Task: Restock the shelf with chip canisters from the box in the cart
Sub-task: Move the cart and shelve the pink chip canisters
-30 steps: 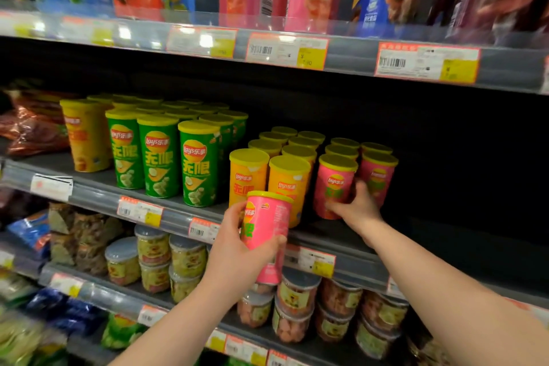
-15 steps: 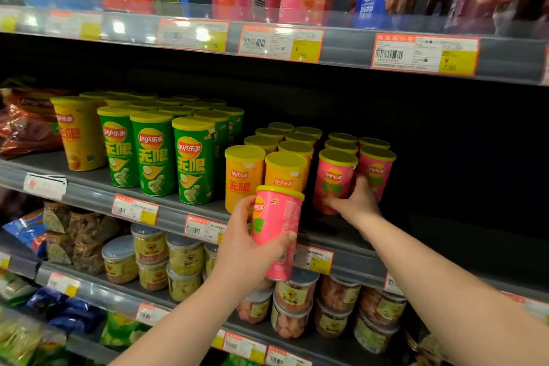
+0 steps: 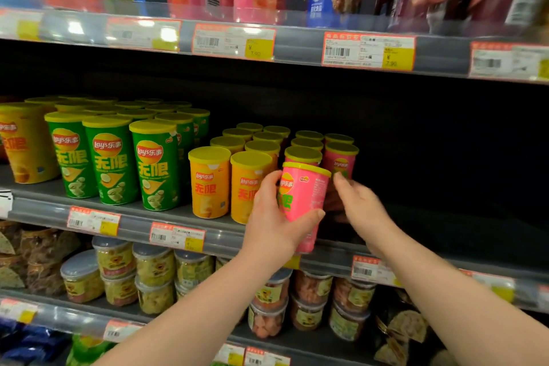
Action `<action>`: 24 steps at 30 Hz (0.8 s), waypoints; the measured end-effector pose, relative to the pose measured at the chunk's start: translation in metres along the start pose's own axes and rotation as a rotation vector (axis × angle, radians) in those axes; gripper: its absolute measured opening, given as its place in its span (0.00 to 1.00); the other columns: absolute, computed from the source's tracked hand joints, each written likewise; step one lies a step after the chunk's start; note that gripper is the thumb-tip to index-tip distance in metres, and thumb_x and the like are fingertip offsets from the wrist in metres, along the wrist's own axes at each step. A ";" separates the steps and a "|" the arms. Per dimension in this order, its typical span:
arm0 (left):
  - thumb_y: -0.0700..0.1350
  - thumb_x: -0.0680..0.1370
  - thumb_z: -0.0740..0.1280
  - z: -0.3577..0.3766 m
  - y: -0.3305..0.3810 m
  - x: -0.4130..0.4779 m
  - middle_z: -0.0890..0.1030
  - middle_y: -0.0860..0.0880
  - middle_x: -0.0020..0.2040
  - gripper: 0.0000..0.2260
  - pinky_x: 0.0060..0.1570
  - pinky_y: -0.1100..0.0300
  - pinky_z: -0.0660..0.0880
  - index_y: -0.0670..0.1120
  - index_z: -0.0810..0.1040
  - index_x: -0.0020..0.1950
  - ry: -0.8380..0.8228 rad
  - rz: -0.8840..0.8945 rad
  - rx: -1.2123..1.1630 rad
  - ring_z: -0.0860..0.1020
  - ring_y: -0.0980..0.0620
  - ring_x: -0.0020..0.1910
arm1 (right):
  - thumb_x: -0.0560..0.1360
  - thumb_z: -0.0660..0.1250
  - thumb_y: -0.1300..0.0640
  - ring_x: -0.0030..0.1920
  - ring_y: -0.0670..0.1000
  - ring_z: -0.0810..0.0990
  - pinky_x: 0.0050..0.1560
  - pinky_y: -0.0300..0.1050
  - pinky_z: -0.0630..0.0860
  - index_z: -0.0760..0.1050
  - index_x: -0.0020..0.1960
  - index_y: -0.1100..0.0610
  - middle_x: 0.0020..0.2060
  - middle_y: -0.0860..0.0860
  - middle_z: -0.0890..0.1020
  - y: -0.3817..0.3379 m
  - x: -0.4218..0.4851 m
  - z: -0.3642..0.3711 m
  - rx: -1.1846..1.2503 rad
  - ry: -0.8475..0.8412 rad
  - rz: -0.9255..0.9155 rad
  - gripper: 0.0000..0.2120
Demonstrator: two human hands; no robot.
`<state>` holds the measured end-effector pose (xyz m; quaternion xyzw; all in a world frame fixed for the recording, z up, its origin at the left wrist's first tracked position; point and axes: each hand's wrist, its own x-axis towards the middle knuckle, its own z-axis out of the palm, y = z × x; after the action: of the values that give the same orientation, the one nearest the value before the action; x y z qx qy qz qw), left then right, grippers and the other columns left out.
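- The left hand (image 3: 273, 223) is wrapped around a pink canister (image 3: 306, 196), thumb on the near face and fingers curled round the far side. The grip sits at mid-body, which judged from here keeps the tube upright for setting down.
- The canister is held in the air, just in front of the shelf (image 3: 225, 235) edge and before the pink row (image 3: 341, 157). It is not yet standing on the shelf.
- The right hand (image 3: 365, 211) is blurred, its fingers loosely extended beside the canister's right side and holding nothing. Contact with the canister cannot be confirmed. It probably serves to guide or make room.
- The canister is a short, straight-sided tube with a glossy printed wrap and a flat yellow lid, likely snap-on plastic.
- Orange canisters (image 3: 209, 184) and taller green canisters (image 3: 110, 163) stand in flavour blocks to the left, logos facing out.
- Neither the box nor the cart is in view.
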<state>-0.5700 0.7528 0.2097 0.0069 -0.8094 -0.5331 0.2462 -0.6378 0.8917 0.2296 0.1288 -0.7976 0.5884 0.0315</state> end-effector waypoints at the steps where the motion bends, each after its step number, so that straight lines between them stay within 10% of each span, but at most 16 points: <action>1: 0.56 0.66 0.76 0.006 0.003 0.003 0.71 0.51 0.64 0.37 0.58 0.50 0.75 0.56 0.61 0.70 0.025 0.024 0.037 0.73 0.52 0.60 | 0.79 0.56 0.43 0.54 0.51 0.79 0.54 0.50 0.77 0.76 0.50 0.48 0.53 0.51 0.81 -0.002 -0.004 -0.002 0.034 -0.027 0.026 0.13; 7: 0.50 0.69 0.73 0.035 0.013 0.011 0.66 0.50 0.67 0.39 0.58 0.55 0.71 0.52 0.55 0.75 0.018 0.170 0.181 0.69 0.49 0.65 | 0.69 0.74 0.50 0.55 0.48 0.78 0.54 0.47 0.78 0.68 0.60 0.48 0.56 0.48 0.78 -0.003 -0.014 -0.004 -0.027 -0.026 0.018 0.24; 12: 0.56 0.70 0.72 0.039 -0.001 0.010 0.62 0.50 0.72 0.43 0.67 0.52 0.67 0.53 0.51 0.77 -0.116 0.181 0.297 0.63 0.50 0.71 | 0.67 0.76 0.54 0.56 0.48 0.76 0.50 0.42 0.73 0.63 0.69 0.54 0.58 0.49 0.75 0.004 0.003 -0.020 -0.054 0.068 0.001 0.35; 18: 0.66 0.74 0.60 0.028 -0.029 0.005 0.69 0.50 0.67 0.30 0.64 0.52 0.63 0.51 0.65 0.70 -0.375 0.316 1.043 0.66 0.46 0.66 | 0.68 0.77 0.56 0.61 0.54 0.76 0.54 0.45 0.72 0.64 0.69 0.54 0.64 0.54 0.75 0.022 0.032 -0.026 -0.099 0.094 0.039 0.35; 24: 0.65 0.75 0.59 0.028 -0.036 0.004 0.67 0.49 0.68 0.29 0.64 0.51 0.62 0.50 0.64 0.70 -0.366 0.376 1.088 0.65 0.45 0.66 | 0.69 0.76 0.57 0.63 0.54 0.74 0.56 0.43 0.69 0.60 0.72 0.56 0.67 0.56 0.73 0.037 0.041 -0.026 -0.170 0.043 0.070 0.38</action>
<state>-0.5936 0.7603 0.1714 -0.1034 -0.9825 0.0176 0.1540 -0.6890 0.9195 0.2113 0.0850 -0.8478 0.5219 0.0391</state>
